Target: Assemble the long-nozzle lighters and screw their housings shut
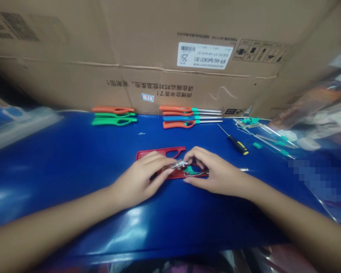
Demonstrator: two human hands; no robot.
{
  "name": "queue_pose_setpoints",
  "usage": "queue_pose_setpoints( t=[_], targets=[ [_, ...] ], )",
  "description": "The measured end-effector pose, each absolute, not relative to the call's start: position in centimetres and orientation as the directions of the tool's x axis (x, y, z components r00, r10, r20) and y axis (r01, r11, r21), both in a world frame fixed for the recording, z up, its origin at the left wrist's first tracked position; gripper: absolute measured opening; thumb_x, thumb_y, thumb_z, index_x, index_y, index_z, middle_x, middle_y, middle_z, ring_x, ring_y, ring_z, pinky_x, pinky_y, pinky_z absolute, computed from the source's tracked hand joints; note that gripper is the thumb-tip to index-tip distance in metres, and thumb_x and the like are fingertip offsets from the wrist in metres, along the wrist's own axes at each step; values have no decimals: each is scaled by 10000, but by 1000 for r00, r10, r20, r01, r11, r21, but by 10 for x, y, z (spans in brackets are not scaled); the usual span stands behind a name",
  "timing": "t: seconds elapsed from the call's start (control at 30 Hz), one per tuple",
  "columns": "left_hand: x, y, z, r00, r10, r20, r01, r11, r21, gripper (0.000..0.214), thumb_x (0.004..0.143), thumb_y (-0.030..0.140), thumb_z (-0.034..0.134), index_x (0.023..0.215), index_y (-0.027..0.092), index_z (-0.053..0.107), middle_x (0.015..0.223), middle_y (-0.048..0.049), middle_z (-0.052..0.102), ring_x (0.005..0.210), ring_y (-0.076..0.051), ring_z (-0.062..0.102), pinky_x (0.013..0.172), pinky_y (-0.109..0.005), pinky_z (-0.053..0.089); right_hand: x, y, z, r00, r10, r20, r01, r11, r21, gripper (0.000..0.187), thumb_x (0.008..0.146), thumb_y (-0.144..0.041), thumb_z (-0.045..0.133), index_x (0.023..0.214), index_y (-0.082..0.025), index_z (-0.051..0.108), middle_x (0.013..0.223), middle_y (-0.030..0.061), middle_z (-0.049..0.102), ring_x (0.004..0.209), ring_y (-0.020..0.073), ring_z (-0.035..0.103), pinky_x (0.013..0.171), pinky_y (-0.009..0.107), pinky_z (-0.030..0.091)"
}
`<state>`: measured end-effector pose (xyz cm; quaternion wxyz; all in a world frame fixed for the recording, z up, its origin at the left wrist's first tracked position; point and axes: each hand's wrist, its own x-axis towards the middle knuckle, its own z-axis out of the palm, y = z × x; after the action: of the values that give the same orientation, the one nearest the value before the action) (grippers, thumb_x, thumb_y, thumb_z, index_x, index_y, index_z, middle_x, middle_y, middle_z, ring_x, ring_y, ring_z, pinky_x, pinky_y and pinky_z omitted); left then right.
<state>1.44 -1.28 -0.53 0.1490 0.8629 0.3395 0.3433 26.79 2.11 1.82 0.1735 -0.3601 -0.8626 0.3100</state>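
My left hand pinches a small clear and silvery lighter part with a white tip, between thumb and fingers. It is held just above an open red lighter casing half on the table. My right hand is curled around the right part of this casing, thumb at the near edge and fingers at the far edge, index fingertip close to the white tip. A teal piece and a thin wire lie in the casing. A metal tube end sticks out past my right hand. Another red casing half lies just behind.
Lighters with metal tubes lie stacked at the back, and orange and green casings at back left. A screwdriver, loose tubes with teal parts and plastic bags are at right. A large cardboard box stands behind the blue table.
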Motion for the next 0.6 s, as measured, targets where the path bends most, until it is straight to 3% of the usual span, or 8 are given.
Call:
queue_pose_setpoints(
  t=[0.1, 0.27, 0.4, 0.6],
  targets=[
    [14, -13, -5, 542, 710, 450, 517, -703, 488, 265, 1033, 171, 506, 1261, 140, 637, 1112, -88, 719, 1036, -186, 662, 928, -307, 529, 269, 20, 19, -716, 697, 42, 499, 552, -668, 113, 902, -211, 689, 999, -210, 631, 1056, 17, 592, 915, 130, 572, 826, 258, 459],
    [15, -12, -7, 583, 691, 427, 502, -720, 479, 300, 1053, 144, 406, 1289, 158, 590, 1130, -79, 693, 1057, -172, 648, 941, -289, 524, 268, 18, 18, -728, 685, 11, 503, 545, -671, 21, 918, -181, 654, 924, -198, 665, 1020, 23, 615, 934, 143, 596, 839, 279, 454],
    [15, -11, -7, 539, 739, 404, 533, -671, 514, 259, 1063, 169, 386, 1207, 148, 600, 1137, -76, 712, 1068, -168, 672, 965, -282, 527, 265, 18, 17, -672, 740, 35, 522, 507, -686, 45, 903, -207, 676, 861, -193, 672, 868, -12, 608, 705, 87, 530, 670, 235, 416],
    [13, -10, -5, 523, 752, 401, 546, -657, 520, 251, 1066, 212, 427, 1178, 161, 647, 1119, -59, 750, 1052, -172, 706, 946, -278, 549, 261, 19, 16, -573, 811, -114, 477, 218, -851, 155, 921, -326, 659, 880, -177, 676, 583, -74, 473, 500, 55, 394, 465, 198, 284]
  ],
)
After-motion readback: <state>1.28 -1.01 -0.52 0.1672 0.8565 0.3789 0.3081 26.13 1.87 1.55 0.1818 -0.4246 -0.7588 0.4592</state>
